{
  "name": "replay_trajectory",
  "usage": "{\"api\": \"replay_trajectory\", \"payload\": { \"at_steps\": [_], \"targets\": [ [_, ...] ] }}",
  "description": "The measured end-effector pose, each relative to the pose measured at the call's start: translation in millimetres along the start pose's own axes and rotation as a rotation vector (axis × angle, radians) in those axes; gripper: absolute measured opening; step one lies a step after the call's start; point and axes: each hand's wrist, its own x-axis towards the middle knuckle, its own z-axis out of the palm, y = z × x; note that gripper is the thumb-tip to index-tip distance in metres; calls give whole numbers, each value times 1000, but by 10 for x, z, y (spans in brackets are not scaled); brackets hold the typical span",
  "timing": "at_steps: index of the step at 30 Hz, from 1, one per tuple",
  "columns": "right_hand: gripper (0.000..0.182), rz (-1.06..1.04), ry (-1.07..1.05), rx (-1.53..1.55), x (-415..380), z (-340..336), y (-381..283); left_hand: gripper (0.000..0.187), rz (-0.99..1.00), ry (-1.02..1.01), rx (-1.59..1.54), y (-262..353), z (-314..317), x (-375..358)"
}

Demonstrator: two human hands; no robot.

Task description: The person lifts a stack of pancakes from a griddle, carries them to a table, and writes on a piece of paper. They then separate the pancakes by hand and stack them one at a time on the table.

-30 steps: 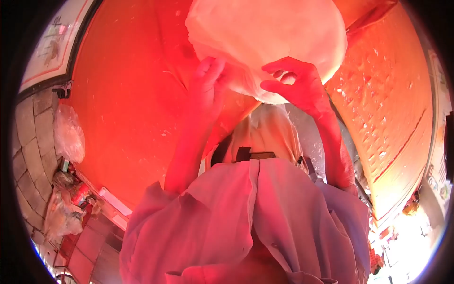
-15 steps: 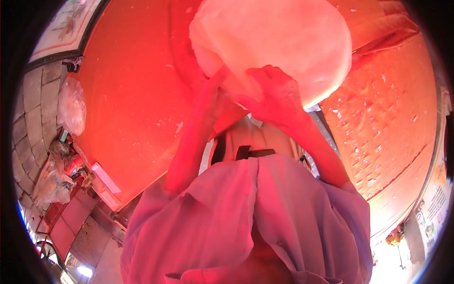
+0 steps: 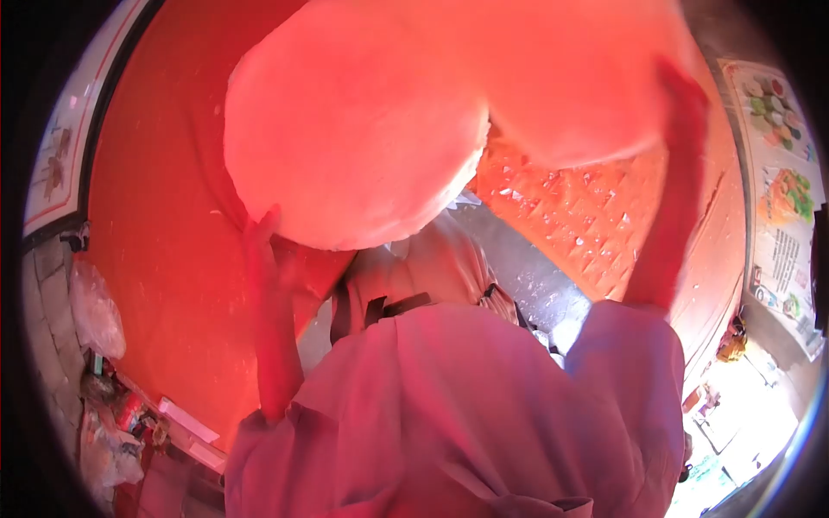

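Observation:
Two pale, thin round sheets that look like dough or flatbread are in front of me, tinted red by the light. The left round sheet (image 3: pixel 354 121) lies over the orange cloth, its lower rim hanging near my lap. My left hand (image 3: pixel 269 246) is at its lower-left edge, fingers loosely extended and touching the rim. Farther right, the other round sheet (image 3: pixel 570 82) is raised and partly overlaps the first. My right hand (image 3: pixel 682 99), blurred by motion, is closed on its right edge; its fingertips are partly hidden.
An orange cloth surface (image 3: pixel 164 285) spreads to the left. On the right is an orange quilted surface (image 3: pixel 570 207) with pale flakes. Plastic bags (image 3: pixel 95 311) hang at far left beside a brick wall. A poster with food pictures (image 3: pixel 781 190) stands at far right.
My hands were together at the near edge of one round shape. Now my right hand has swung far right with a sheet, leaving another round sheet visible at left. My left hand has moved left and down.

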Motion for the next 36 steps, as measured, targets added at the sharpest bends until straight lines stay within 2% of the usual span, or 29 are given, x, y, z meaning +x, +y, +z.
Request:
{"api": "replay_trajectory", "payload": {
  "at_steps": [1,2,3,4,6,7,8,9,10,12,13,14,17,20,23,26,30,32,33,35,36],
  "targets": [
    [34,29,114,36,15,-229,101,44,-6,-20,-43,8,-46,-27],
    [40,-79,122,-503,27,-572,210,43,-13,-39,-85,17,-91,-57],
    [51,-8,213,-632,19,-771,366,42,1,-64,-143,-51,-308,12],
    [61,61,303,-761,-17,-833,445,42,18,-89,-202,-67,-451,58],
    [80,233,410,-1179,-304,-513,91,40,85,-200,-180,-26,-304,49],
    [88,107,404,-1084,-400,-312,78,40,114,-261,-163,-13,-156,38],
    [86,-138,414,-890,-379,-13,314,40,153,-179,-56,18,43,0],
    [62,-120,45,-403,-483,277,528,41,188,-99,52,49,277,-42],
    [52,-139,-196,-80,-790,811,110,41,221,-23,157,60,397,-50],
    [38,81,-673,604,-1403,1884,-721,41,211,20,228,48,394,38],
    [41,71,-828,352,-1652,2170,-1128,41,198,51,264,46,410,68],
    [45,-17,-862,179,-1835,2362,-1509,41,182,83,299,44,422,76],
    [44,159,-962,237,-1937,2647,-1640,40,224,70,265,49,450,82],
    [42,160,-955,350,-1924,2723,-1321,41,174,119,400,24,245,81],
    [42,264,-1025,491,-1882,2748,-1287,42,212,49,218,41,356,6],
    [42,329,-1071,587,-1898,2850,-1211,45,141,10,130,53,278,2],
    [39,349,-1116,634,-1982,2884,-1152,43,133,75,136,5,299,10],
    [34,300,-1014,575,-1962,2888,-1096,40,137,114,161,25,387,-13],
    [33,272,-959,543,-1943,2884,-1069,36,335,94,546,-89,111,9],
    [22,36,-690,229,-2082,3026,-1210,28,725,-7,1292,-374,-715,151],
    [16,-95,-673,89,-2154,3086,-1259,25,589,-25,928,-340,-740,224]
  ]
}}
